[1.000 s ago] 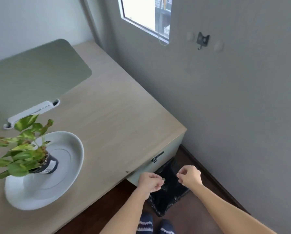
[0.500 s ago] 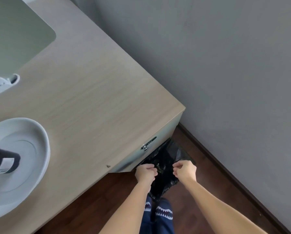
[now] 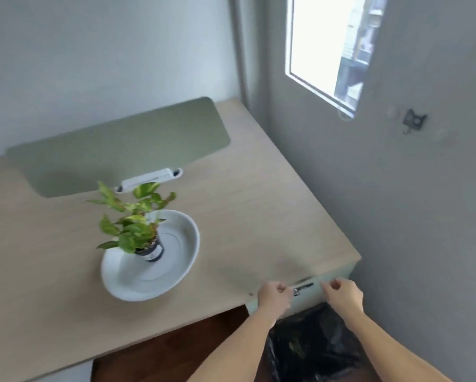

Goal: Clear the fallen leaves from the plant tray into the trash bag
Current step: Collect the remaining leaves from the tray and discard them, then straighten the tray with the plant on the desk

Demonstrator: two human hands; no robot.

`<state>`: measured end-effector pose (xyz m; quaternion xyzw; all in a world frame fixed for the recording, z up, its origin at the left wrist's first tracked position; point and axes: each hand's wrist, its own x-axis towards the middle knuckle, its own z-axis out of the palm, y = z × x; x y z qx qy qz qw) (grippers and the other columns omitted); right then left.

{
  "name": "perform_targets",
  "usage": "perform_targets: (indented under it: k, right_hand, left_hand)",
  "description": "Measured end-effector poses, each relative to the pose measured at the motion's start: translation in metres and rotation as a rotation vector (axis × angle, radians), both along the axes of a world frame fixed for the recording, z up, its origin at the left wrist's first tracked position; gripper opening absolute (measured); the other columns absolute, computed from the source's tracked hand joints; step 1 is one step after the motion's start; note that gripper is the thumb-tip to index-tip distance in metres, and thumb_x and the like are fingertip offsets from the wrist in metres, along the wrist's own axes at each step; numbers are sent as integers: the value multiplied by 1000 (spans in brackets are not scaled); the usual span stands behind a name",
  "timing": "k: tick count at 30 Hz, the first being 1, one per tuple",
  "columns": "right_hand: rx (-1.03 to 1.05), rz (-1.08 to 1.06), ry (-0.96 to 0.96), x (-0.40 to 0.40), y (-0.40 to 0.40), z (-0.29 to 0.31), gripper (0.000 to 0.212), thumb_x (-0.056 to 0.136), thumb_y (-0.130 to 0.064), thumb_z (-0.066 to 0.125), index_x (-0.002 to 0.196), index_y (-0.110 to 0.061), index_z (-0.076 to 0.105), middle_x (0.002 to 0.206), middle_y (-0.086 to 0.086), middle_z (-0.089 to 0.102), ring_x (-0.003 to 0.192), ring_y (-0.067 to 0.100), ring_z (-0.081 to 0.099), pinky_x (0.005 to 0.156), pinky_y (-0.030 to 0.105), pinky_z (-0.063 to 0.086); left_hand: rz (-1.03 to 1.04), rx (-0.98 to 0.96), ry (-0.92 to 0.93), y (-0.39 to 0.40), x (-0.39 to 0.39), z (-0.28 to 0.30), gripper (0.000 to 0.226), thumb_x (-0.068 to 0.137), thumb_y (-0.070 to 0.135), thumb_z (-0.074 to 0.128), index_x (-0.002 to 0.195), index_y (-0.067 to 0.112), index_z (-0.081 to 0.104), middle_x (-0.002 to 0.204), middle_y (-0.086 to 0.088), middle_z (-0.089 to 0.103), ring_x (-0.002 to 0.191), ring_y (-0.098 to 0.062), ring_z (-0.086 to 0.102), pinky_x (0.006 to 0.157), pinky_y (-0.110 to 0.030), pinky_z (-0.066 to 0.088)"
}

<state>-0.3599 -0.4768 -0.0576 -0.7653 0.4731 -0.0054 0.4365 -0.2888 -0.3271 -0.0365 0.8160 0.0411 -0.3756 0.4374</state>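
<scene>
A white oval plant tray (image 3: 176,271) sits on the wooden desk with a small leafy plant in a black pot (image 3: 151,250) on it. I see no loose leaves on its bare surface. The black trash bag (image 3: 327,343) stands open on the floor under the desk's right corner, with a green leaf (image 3: 296,347) inside. My left hand (image 3: 274,295) and my right hand (image 3: 344,295) hover above the bag, level with the desk's front edge. Both have curled fingers, and nothing shows in them.
A green mat (image 3: 121,150) and a white bar-shaped device (image 3: 148,180) lie behind the plant. A drawer with a metal handle (image 3: 303,288) sits between my hands. The grey wall (image 3: 410,216) and a window (image 3: 327,51) close off the right side.
My head has tilted up, bringing the plant and window back into view. Both hands have risen from the bag's rim to the desk's edge and no longer touch the bag.
</scene>
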Motion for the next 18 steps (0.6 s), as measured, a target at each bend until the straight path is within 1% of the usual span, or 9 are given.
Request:
perform_targets:
  k: [2, 4, 6, 7, 9, 12, 15, 17, 18]
  right_hand:
    - [-27, 64, -20, 23, 9, 20, 35, 84, -29, 64, 54, -11, 57, 63, 13, 69, 70, 32, 63, 68, 35, 44]
    - [-20, 151, -43, 47, 26, 35, 32, 86, -27, 61, 57, -12, 60, 57, 10, 69, 67, 31, 67, 71, 37, 49]
    - [2, 226, -70, 68, 43, 42, 29, 86, -25, 60, 60, -12, 63, 55, 7, 69, 64, 30, 68, 72, 41, 55]
    - [16, 261, -86, 80, 55, 46, 28, 86, -23, 60, 61, -12, 64, 56, 7, 69, 63, 29, 69, 72, 43, 57]
    - [45, 321, -107, 99, 76, 51, 25, 85, -20, 59, 62, -11, 65, 56, 8, 69, 60, 26, 68, 70, 42, 58]
    - [91, 414, -115, 124, 112, 56, 24, 85, -15, 57, 64, -10, 65, 57, 8, 68, 54, 22, 63, 63, 39, 56]
    - [115, 478, -99, 144, 143, 61, 21, 87, -12, 55, 74, -3, 67, 64, 11, 69, 55, 21, 63, 53, 28, 51]
    - [137, 496, -85, 154, 160, 61, 19, 88, -9, 54, 78, 0, 67, 66, 14, 68, 56, 23, 63, 49, 25, 49]
    - [146, 502, -77, 161, 169, 59, 19, 88, -8, 53, 78, 1, 66, 66, 15, 67, 56, 23, 63, 48, 25, 50]
  left_hand:
    - [83, 1, -71, 19, 17, 18, 17, 86, 31, 62, 74, 20, 65, 71, -5, 66, 70, -20, 62, 71, -29, 49]
    - [180, -5, -105, 46, 36, 31, 13, 86, 30, 61, 83, 20, 69, 84, -7, 68, 86, -25, 66, 74, -29, 50]
    - [277, -23, -132, 75, 54, 44, 14, 85, 28, 60, 78, 19, 67, 87, -6, 68, 93, -25, 67, 75, -27, 49]
    - [335, -27, -142, 93, 63, 49, 16, 85, 26, 59, 70, 19, 63, 85, -5, 66, 91, -25, 66, 75, -27, 49]
    - [421, 0, -174, 125, 78, 54, 25, 83, 22, 58, 59, 19, 51, 77, -1, 58, 79, -24, 57, 71, -28, 46]
    - [512, 43, -190, 177, 96, 51, 24, 79, 18, 53, 57, 20, 43, 68, -3, 46, 70, -22, 44, 63, -27, 36]
    - [645, 23, -174, 218, 107, 49, 14, 78, 16, 53, 65, 20, 49, 70, -2, 46, 73, -22, 43, 64, -28, 37]
    - [713, -3, -167, 241, 114, 48, 15, 83, 15, 55, 69, 19, 53, 69, 1, 51, 81, -24, 49, 71, -30, 45]
    - [731, 2, -171, 253, 121, 45, 16, 85, 14, 56, 70, 18, 57, 72, 1, 55, 86, -25, 52, 76, -30, 46]
